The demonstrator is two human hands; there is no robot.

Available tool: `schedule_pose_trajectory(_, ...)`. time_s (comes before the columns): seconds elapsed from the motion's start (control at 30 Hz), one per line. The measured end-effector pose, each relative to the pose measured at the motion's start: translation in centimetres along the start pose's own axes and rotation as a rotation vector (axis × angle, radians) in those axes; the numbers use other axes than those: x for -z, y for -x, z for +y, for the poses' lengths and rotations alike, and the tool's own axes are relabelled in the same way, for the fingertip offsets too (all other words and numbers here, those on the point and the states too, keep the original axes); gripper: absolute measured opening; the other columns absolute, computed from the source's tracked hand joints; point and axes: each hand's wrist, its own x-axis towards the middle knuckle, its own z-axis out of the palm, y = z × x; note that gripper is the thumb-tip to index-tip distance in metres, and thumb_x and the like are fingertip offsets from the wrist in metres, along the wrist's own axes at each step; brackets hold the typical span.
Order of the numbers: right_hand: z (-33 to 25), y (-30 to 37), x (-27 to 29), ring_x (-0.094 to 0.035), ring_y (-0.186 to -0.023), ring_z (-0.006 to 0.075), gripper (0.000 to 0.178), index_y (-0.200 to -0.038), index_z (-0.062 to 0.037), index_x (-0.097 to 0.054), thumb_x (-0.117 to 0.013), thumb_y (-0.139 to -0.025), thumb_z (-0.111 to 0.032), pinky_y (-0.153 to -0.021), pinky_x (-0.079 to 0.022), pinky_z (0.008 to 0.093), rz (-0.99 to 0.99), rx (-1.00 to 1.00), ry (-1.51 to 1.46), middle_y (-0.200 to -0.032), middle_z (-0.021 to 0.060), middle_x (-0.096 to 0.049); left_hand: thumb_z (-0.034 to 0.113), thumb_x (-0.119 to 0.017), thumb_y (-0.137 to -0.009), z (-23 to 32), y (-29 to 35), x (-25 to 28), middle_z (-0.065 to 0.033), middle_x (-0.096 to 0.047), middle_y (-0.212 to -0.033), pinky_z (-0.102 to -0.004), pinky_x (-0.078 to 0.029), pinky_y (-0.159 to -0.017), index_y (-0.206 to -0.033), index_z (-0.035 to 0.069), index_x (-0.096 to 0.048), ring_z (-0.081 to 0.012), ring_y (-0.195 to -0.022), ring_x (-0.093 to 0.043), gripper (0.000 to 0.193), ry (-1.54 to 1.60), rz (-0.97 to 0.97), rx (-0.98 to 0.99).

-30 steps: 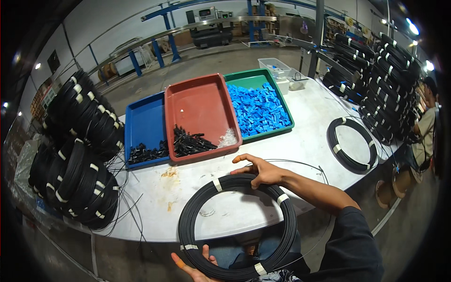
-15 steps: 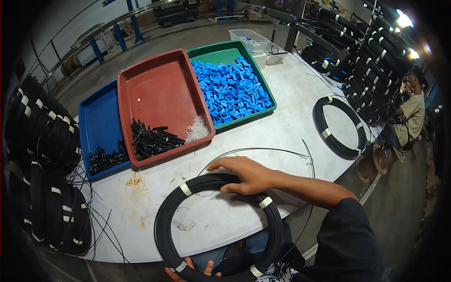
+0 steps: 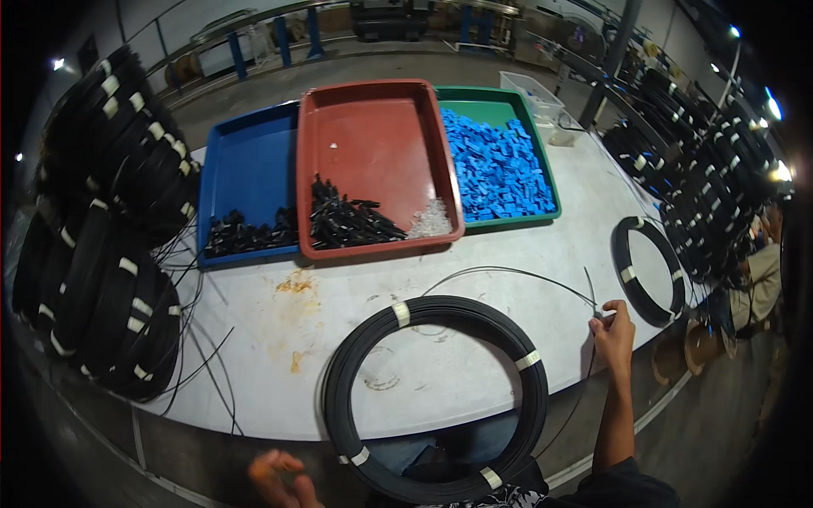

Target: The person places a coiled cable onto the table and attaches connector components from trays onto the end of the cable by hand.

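A large coil of black cable point(image 3: 339, 372), bound with several pale tape bands, lies at the table's front edge and overhangs it toward me. A loose length of its cable point(image 3: 508, 269) arcs across the table to the right. Where that cable crosses another thin strand, my right hand point(image 3: 616, 339) pinches it between thumb and fingertips. My left hand point(image 3: 284, 481) is below the table edge, just left of the coil and apart from it. Its fingers are curled but spread, slightly blurred, with nothing in them.
Behind the coil stand a blue tray point(image 3: 254, 161) and a red tray point(image 3: 373, 127) with small black parts, the red one also holding clear pieces. A green tray point(image 3: 478, 97) holds blue clips. Cable coils point(image 3: 118, 322) are stacked left; another coil point(image 3: 625, 254) lies right. A person point(image 3: 758, 284) is at far right.
My right hand has left the coil's top and moved right to the loose cable. My left hand has let go of the coil and shifted left. The view has turned.
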Motion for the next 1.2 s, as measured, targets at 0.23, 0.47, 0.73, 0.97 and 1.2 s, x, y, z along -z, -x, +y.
schedule_pose_trajectory(0.23, 2.2, -3.0, 1.8, -0.049, -0.053, 0.0076, 0.036, -0.134, 0.0017, -0.05, -0.05, -0.098, -0.001, -0.044, -0.041, 0.0244, -0.08, -0.267, -0.808, -0.085, 0.0022, -0.054, 0.019, -0.083, -0.079, 5.5, -18.0, -11.7, -0.02, -0.053, -0.142, -0.0398, -0.036, -0.114, -0.144, 0.001, -0.045, -0.0334, -0.134, -0.051, 0.078, -0.251, -0.583, -0.312)
schedule_pose_trajectory(0.47, -6.0, -6.7, -1.5, -0.032, -0.042, 0.0002, 0.013, -0.107, -0.0104, -0.059, -0.057, -0.105, -0.023, -0.034, -0.019, 0.0215, -0.233, -0.168, -0.918, -0.081, -0.0007, -0.056, -0.013, -0.061, -0.077, 4.0, -17.8, -12.3, -0.0195, -0.048, -0.152, -0.0339, -0.029, -0.12, -0.149, 0.003, -0.043, -0.028, -0.144, -0.044, 0.076, 0.217, -0.967, 0.103)
schedule_pose_trajectory(0.73, -20.3, -5.8, -10.9, -0.044, -0.055, 0.0048, 0.016, -0.097, -0.0093, -0.062, -0.06, -0.104, -0.023, -0.047, -0.035, 0.0243, -0.479, 0.359, -0.716, -0.07, -0.0019, -0.054, -0.011, -0.06, -0.075, 6.7, -11.5, -9.6, -0.0272, -0.045, -0.154, -0.0372, -0.033, -0.117, -0.128, 0.0, -0.061, -0.036, -0.144, -0.045, 0.054, -0.045, -0.627, 0.003)
schedule_pose_trajectory(0.97, -27.9, 1.1, -14.1, -0.051, -0.065, 0.0161, 0.012, -0.098, -0.0004, -0.059, -0.063, -0.1, -0.011, -0.061, -0.044, 0.0348, -0.804, 0.911, -0.654, -0.073, 0.0119, -0.055, -0.005, -0.063, -0.082, 8.5, -6.1, -8.9, -0.0276, -0.049, -0.146, -0.047, -0.034, -0.114, -0.128, 0.006, -0.06, -0.0427, -0.138, -0.046, 0.048, -0.313, -0.408, -0.058)
schedule_pose_trajectory(1.2, -29.3, 1.7, -14.7, -0.063, -0.074, 0.0364, 0.012, -0.101, -0.0051, -0.057, -0.063, -0.099, -0.015, -0.068, -0.049, 0.0434, -1.067, 1.211, -0.516, -0.083, 0.0168, -0.063, 0.006, -0.067, -0.089, 10.6, -10.3, -7.1, -0.0241, -0.047, -0.145, -0.0509, -0.036, -0.112, -0.132, 0.01, -0.057, -0.0417, -0.136, -0.045, 0.045, -0.274, -0.512, 0.055)
